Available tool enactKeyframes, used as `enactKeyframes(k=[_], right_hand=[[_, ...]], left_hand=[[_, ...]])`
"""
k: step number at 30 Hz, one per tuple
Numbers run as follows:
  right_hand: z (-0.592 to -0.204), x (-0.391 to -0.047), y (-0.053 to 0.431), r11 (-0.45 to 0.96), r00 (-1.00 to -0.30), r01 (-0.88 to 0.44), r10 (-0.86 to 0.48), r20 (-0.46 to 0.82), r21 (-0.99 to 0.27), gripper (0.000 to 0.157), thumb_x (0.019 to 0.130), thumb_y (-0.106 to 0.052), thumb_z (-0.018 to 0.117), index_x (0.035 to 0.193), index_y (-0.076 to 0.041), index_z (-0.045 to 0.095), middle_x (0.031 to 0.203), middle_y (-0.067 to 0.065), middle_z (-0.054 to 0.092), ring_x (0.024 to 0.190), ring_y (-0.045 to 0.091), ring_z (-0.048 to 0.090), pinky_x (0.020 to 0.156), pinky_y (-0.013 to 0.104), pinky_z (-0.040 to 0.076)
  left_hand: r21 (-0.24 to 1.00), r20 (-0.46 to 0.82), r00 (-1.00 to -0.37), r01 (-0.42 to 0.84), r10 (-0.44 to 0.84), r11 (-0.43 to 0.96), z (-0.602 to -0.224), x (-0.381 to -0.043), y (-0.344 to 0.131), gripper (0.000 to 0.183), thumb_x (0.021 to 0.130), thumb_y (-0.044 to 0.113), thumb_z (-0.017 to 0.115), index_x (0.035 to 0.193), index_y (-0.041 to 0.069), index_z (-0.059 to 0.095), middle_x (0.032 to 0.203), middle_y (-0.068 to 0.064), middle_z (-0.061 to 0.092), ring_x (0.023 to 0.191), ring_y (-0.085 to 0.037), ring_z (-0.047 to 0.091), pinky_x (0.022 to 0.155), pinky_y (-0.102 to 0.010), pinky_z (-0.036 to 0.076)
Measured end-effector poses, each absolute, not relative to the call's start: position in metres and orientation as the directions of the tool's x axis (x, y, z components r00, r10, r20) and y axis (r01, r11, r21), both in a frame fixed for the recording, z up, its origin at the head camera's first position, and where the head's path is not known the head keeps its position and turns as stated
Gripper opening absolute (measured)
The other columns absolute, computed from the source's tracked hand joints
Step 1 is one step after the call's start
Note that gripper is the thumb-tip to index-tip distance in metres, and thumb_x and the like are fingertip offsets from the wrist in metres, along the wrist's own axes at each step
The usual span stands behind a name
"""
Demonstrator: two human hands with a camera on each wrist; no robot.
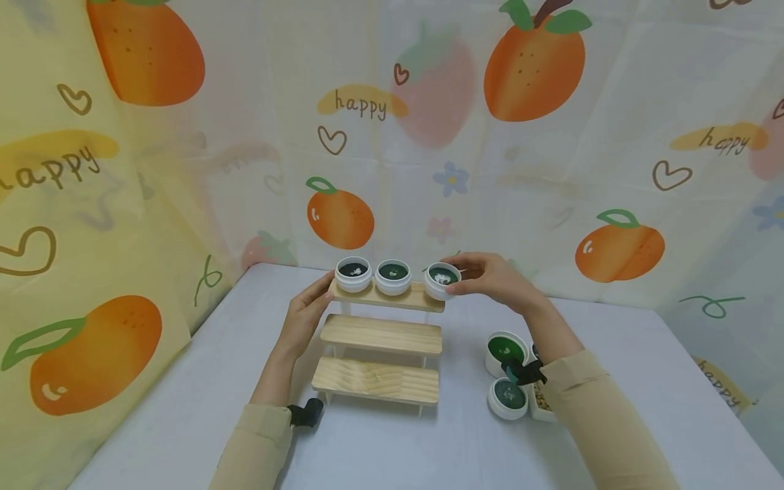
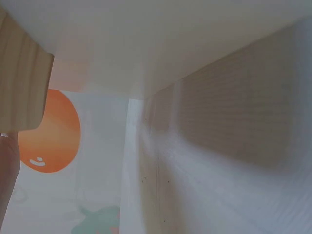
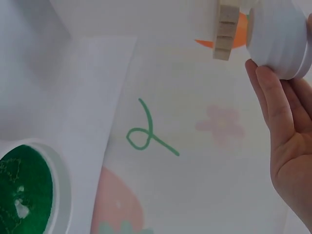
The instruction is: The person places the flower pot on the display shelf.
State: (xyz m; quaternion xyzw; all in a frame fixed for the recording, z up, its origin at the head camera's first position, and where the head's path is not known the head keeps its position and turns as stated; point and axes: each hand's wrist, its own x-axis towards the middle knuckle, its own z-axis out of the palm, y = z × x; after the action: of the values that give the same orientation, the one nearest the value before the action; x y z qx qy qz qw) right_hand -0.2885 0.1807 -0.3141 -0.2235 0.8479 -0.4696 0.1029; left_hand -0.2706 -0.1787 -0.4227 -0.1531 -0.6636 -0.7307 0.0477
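Note:
A three-tier display stand with pale wooden shelves (image 1: 381, 335) stands in the middle of the table. My left hand (image 1: 303, 314) grips the left end of its top shelf; in the left wrist view only a bit of finger (image 2: 7, 156) shows beside the wood. With thumb and fingers, my right hand (image 1: 499, 280) holds a small white jar (image 1: 436, 288) with dark green contents over the shelf's right end. A narrow gap separates this jar (image 3: 278, 41) from the board (image 3: 226, 31) in the right wrist view. Two similar jars, a left one (image 1: 353, 280) and a middle one (image 1: 393, 286), sit on the top shelf.
Right of the stand are a larger white tub of green stuff (image 1: 505, 348), a smaller jar (image 1: 508, 401), and a white container of brownish bits (image 1: 542, 408), partly hidden by my right forearm. A printed cloth (image 1: 429, 224) hangs behind the white-covered table (image 1: 462, 449).

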Motion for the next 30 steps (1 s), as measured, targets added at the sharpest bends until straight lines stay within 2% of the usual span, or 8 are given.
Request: enactKeyframes(k=[6,12,21,30], right_hand=[[-0.314,-0.289,0.175,0.463,-0.883,-0.265,-0.469,0.02,-0.846,0.056,0.082,-0.027,0.08,0.135,-0.02,0.06,0.136,0.007,0.062,0.119,0.025,0.064,0.105,0.045,0.051],[-0.314,-0.29,0.171,0.479,-0.891,-0.256,-0.455,0.012,-0.84,0.057,0.081,-0.031,0.08,0.134,-0.021,0.061,0.134,0.005,0.064,0.119,0.024,0.063,0.107,0.047,0.05],[-0.316,-0.291,0.169,0.48,-0.897,-0.249,-0.442,0.013,-0.841,0.055,0.081,-0.029,0.081,0.133,-0.02,0.062,0.132,0.005,0.065,0.118,0.024,0.064,0.106,0.047,0.05],[-0.318,-0.29,0.166,0.483,-0.904,-0.237,-0.428,0.009,-0.843,0.055,0.081,-0.03,0.081,0.132,-0.021,0.062,0.131,0.005,0.065,0.117,0.024,0.064,0.106,0.047,0.051]], left_hand=[[0.956,0.284,-0.949,0.27,0.136,-0.113,-0.423,-0.271,-0.178,0.054,0.103,0.014,0.049,0.151,-0.002,0.033,0.16,-0.016,0.033,0.13,0.009,0.045,0.112,-0.008,0.036],[0.951,0.298,-0.946,0.284,0.129,-0.122,-0.422,-0.271,-0.179,0.053,0.102,0.013,0.049,0.151,-0.003,0.033,0.16,-0.017,0.033,0.127,0.012,0.047,0.111,-0.008,0.036],[0.947,0.309,-0.943,0.293,0.127,-0.132,-0.423,-0.272,-0.178,0.053,0.102,0.011,0.048,0.15,-0.005,0.033,0.159,-0.021,0.032,0.126,0.013,0.048,0.109,-0.006,0.037],[0.952,0.291,-0.948,0.274,0.126,-0.137,-0.424,-0.272,-0.178,0.053,0.102,0.012,0.049,0.151,-0.003,0.034,0.159,-0.019,0.033,0.125,0.014,0.048,0.11,-0.007,0.037]])
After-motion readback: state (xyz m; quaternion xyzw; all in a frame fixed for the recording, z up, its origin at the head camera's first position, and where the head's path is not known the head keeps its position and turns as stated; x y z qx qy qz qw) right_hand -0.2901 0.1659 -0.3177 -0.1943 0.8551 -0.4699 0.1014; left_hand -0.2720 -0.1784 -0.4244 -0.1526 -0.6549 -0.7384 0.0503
